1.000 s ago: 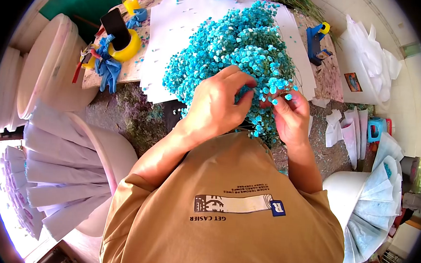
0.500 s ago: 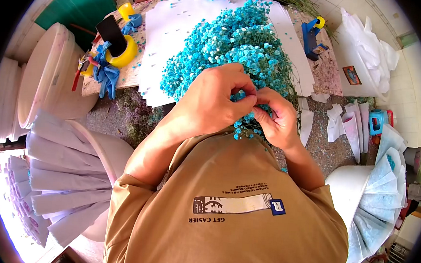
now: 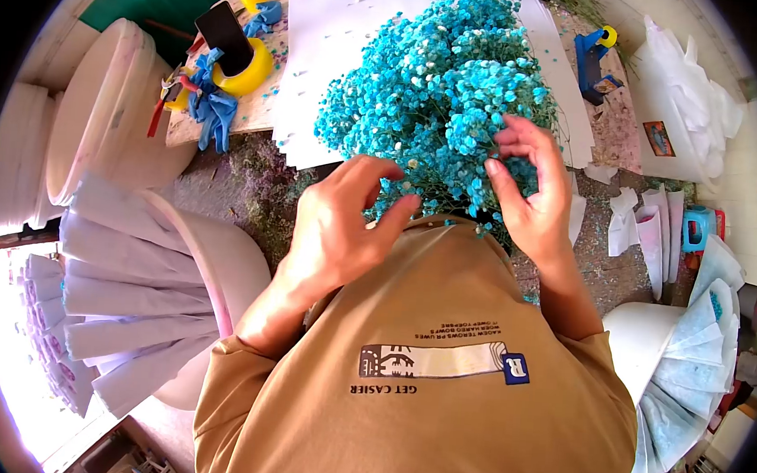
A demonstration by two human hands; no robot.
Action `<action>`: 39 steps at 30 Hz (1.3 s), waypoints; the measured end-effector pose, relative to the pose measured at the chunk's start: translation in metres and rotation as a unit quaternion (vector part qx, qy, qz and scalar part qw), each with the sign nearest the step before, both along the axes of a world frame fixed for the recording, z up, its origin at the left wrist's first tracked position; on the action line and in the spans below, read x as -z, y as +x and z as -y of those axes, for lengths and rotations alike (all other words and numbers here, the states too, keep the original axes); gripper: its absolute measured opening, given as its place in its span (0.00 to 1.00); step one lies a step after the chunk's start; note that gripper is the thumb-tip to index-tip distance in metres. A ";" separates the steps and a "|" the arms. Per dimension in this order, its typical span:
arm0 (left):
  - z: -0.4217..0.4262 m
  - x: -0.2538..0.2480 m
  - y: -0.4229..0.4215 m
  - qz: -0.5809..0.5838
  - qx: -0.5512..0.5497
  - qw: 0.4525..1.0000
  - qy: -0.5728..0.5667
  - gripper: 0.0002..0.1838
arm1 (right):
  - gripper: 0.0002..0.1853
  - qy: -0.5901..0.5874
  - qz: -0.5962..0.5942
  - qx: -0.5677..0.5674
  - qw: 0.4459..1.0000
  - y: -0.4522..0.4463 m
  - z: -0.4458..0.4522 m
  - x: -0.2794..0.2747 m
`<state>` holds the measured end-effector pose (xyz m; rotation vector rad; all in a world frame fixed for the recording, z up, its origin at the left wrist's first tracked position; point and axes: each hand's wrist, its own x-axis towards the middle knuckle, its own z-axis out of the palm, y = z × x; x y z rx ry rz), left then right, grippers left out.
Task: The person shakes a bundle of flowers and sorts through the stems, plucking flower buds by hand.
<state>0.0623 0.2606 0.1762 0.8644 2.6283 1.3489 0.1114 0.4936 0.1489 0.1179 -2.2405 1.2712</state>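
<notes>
A big bunch of turquoise baby's breath (image 3: 439,93) lies over white paper sheets (image 3: 316,51) on the table, its lower sprays reaching toward my shirt. My left hand (image 3: 336,221) is at the near left edge of the bunch, fingers curved and thumb apart, with nothing visible in it. On the right side, my right hand (image 3: 533,194) is open, fingertips and thumb at the blossoms. Whether those fingertips press on the flowers or only hover beside them is hard to tell.
Left on the table are a phone (image 3: 226,35), a yellow tape roll (image 3: 246,68), blue gloves (image 3: 213,114) and red-handled pliers (image 3: 156,114). A blue tape dispenser (image 3: 590,67) stands right. Buckets with paper-wrapped bundles (image 3: 136,300) and pale blue wrapped bundles (image 3: 687,368) flank me.
My hands, together with fingertips meeting over the flowers before, have parted: the left moved down and left, the right outward to the right. The fingers have opened. The view has shifted slightly.
</notes>
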 end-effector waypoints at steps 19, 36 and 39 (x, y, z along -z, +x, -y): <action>0.003 0.036 0.001 -0.088 -0.032 0.985 0.146 0.03 | 0.10 0.296 -0.028 -0.073 0.952 -0.001 0.041 -0.003; 0.012 0.023 0.002 0.012 -0.012 1.000 -0.025 0.06 | 0.07 0.182 -0.042 -0.063 0.980 -0.009 0.036 0.012; 0.011 0.023 0.003 0.018 -0.016 1.000 -0.016 0.07 | 0.06 0.159 -0.025 -0.050 0.986 -0.009 0.036 0.013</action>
